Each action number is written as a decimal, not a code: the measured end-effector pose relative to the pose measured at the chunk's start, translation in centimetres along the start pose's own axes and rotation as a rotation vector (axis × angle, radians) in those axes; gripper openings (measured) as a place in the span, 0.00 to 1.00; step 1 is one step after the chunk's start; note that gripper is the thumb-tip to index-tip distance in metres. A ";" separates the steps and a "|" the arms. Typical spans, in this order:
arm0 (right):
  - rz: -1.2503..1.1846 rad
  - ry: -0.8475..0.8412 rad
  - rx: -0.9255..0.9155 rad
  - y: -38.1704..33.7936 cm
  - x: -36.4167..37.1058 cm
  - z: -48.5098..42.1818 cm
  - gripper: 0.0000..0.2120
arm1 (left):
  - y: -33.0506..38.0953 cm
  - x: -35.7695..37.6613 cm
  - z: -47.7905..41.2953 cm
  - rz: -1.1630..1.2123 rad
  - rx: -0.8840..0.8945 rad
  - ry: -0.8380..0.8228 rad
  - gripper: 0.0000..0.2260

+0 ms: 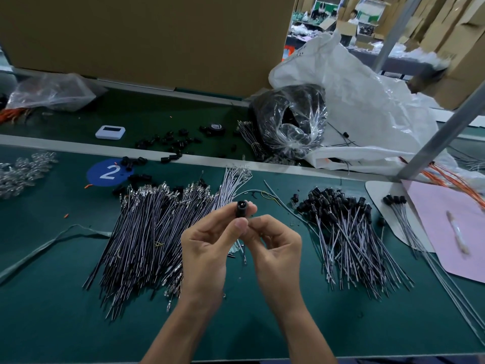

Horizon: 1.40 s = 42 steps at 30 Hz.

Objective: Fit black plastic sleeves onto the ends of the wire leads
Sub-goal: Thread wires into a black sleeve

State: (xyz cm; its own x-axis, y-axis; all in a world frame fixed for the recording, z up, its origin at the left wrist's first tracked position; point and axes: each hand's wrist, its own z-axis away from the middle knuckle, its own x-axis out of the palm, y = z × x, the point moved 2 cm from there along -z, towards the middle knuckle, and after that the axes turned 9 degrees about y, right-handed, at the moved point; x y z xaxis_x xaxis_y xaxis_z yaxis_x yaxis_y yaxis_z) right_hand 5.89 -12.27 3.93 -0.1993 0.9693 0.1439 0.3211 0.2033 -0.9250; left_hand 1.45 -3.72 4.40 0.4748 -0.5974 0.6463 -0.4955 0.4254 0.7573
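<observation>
Black sleeve (242, 209) is held above the middle of the table (262, 324), pinched between thumb and fingers of the left hand (207, 248); its lower end is pinched by the curled fingers of the right hand (278, 248). Bare wire leads (147, 232) are heaped toward the left edge, sleeved leads (346, 232) toward the right edge, each near the hands. Loose sleeves (139, 164) are scattered along the far edge. Bare table is left between the heaps, down to the near edge.
</observation>
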 end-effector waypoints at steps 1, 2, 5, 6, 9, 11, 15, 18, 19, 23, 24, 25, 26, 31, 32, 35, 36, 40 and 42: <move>-0.005 0.001 0.003 0.1 0.0 0.1 0.11 | -0.1 0.0 0.1 0.006 -0.010 0.002 0.10; -0.002 0.004 -0.002 0.0 0.0 0.2 0.10 | 0.0 0.0 0.1 -0.003 -0.015 -0.005 0.10; 0.019 0.014 -0.056 -0.2 -0.5 -0.1 0.05 | 0.7 0.1 -0.3 -0.118 0.031 -0.146 0.14; 0.032 0.016 -0.074 -0.3 -0.8 -0.2 0.04 | 1.1 0.1 -0.6 -0.187 0.066 -0.209 0.15; 0.072 0.038 -0.111 -0.5 -1.4 -0.2 0.07 | 2.1 0.0 -1.4 -0.398 0.155 -0.292 0.14; 0.084 0.048 -0.121 -0.7 -1.4 -0.1 0.08 | 2.3 0.1 -1.5 -0.387 0.163 -0.287 0.12; 0.069 0.040 -0.125 -0.8 -0.9 0.2 0.11 | 1.7 0.3 -0.7 -0.253 0.140 -0.232 0.10; 0.034 0.029 -0.124 -0.8 -0.8 0.4 0.11 | 1.3 0.4 -0.2 -0.157 0.105 -0.170 0.10; 0.025 0.021 -0.128 -0.8 -0.8 0.5 0.09 | 1.2 0.4 -0.1 -0.135 0.098 -0.160 0.10; 0.009 0.000 -0.160 -0.9 -0.8 0.8 0.09 | 1.0 0.7 0.3 -0.057 0.060 -0.132 0.11; 0.010 -0.005 -0.167 -1.0 -0.7 0.8 0.09 | 0.9 0.7 0.4 -0.041 0.053 -0.124 0.11; 0.013 -0.006 -0.174 -1.0 -0.7 0.8 0.09 | 1.0 0.8 0.4 -0.031 0.051 -0.117 0.11; 0.018 -0.003 -0.177 -0.9 -0.7 0.9 0.10 | 1.0 0.9 0.5 -0.024 0.051 -0.112 0.11; 0.032 0.051 -0.151 -0.3 -0.9 1.2 0.11 | 0.9 1.3 0.7 -0.025 0.024 -0.103 0.11; 0.037 0.056 -0.146 -0.2 -1.0 1.3 0.11 | 0.7 1.4 0.8 -0.031 0.011 -0.099 0.11; 0.070 0.062 -0.134 0.5 -1.3 1.6 0.11 | 0.2 1.2 0.7 -0.057 -0.019 -0.051 0.12; 0.074 0.063 -0.118 0.7 -1.4 1.7 0.11 | 0.0 1.1 0.7 -0.059 -0.031 -0.026 0.11; 0.075 0.022 -0.036 1.5 -1.7 1.7 0.11 | -0.6 0.9 0.2 -0.083 -0.078 0.031 0.10; 0.095 -0.009 -0.030 1.6 -1.8 1.3 0.10 | -0.9 0.9 -0.2 -0.101 -0.084 0.046 0.10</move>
State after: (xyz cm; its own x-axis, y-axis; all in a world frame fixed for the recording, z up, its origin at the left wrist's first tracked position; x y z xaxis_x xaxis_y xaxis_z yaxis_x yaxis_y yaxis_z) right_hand 5.53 -13.90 1.70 -0.1751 0.9832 0.0521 0.3669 0.1143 -0.9232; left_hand 2.42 -4.47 4.30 0.5534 -0.6090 0.5682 -0.3818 0.4209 0.8229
